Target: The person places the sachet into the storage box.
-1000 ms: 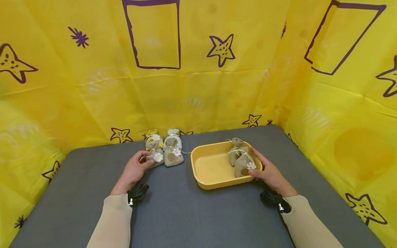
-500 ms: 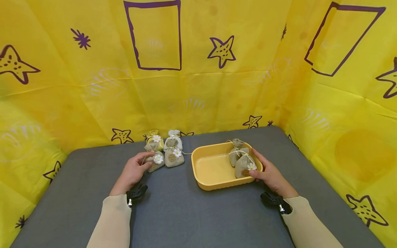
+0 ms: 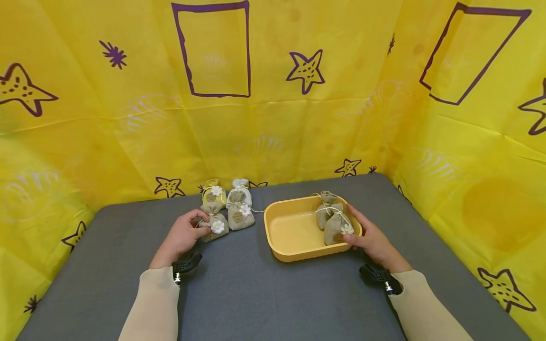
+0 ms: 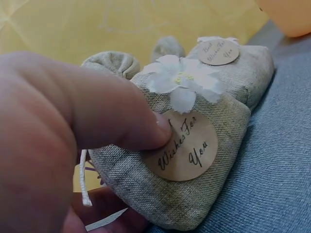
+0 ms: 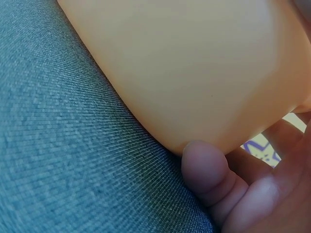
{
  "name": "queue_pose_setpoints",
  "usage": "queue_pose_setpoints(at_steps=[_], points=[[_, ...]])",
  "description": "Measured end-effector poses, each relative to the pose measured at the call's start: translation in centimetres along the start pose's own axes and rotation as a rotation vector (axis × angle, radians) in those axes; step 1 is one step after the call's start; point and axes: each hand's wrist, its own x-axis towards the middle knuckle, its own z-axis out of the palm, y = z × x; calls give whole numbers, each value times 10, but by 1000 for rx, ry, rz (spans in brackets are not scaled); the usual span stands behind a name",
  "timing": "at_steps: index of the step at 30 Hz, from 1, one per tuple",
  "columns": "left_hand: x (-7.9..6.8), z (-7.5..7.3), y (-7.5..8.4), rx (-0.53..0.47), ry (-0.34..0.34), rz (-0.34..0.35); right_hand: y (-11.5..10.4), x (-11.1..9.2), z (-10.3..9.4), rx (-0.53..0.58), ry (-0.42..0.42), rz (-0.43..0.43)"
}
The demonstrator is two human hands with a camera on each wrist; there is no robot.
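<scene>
My left hand (image 3: 181, 237) pinches a beige linen sachet pouch (image 3: 213, 232), with its thumb pressed on the round paper label in the left wrist view. That pouch carries a white fabric flower and leans with its tied neck up. Just right of it stands a second beige pouch (image 3: 236, 222); behind are a yellow pouch (image 3: 208, 195) and a white pouch (image 3: 245, 193). My right hand (image 3: 375, 242) grips the right end of a yellow plastic tray (image 3: 294, 258), thumb over the rim. Two beige pouches (image 3: 334, 227) lean inside that end. In the right wrist view, the tray's outer wall (image 5: 194, 73) fills much of the frame.
A dark grey cloth covers the table (image 3: 256, 298). Yellow patterned fabric (image 3: 273, 118) hangs behind it and along both sides. A thin cord (image 3: 258, 210) lies between the pouches and the tray.
The left hand has drawn the front-left beige pouch slightly toward me, tilting it away from the yellow pouch behind. The right hand and tray keep their place.
</scene>
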Motion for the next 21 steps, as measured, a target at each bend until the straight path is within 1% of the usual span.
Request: queue_pose_setpoints(at_steps=[3, 6, 8, 12, 15, 18, 21], points=[[0, -2, 0, -5, -7, -4, -1, 0, 0, -2, 4, 8], [0, -3, -2, -27, -1, 10, -1, -1, 0, -4, 4, 10], [-1, -4, -4, -44, 13, 28, -1, -1, 0, -1, 2, 8], [-3, -9, -4, -130, 57, 76, 0, 0, 0, 4, -2, 14], [-5, -13, 2, -243, 87, 115, 1, 1, 0, 6, -2, 15], [-7, -15, 14, -343, 107, 155, 2, 1, -1, 14, -2, 5], [-9, -15, 28, -382, 118, 207, 2, 1, -1, 21, -6, -4]])
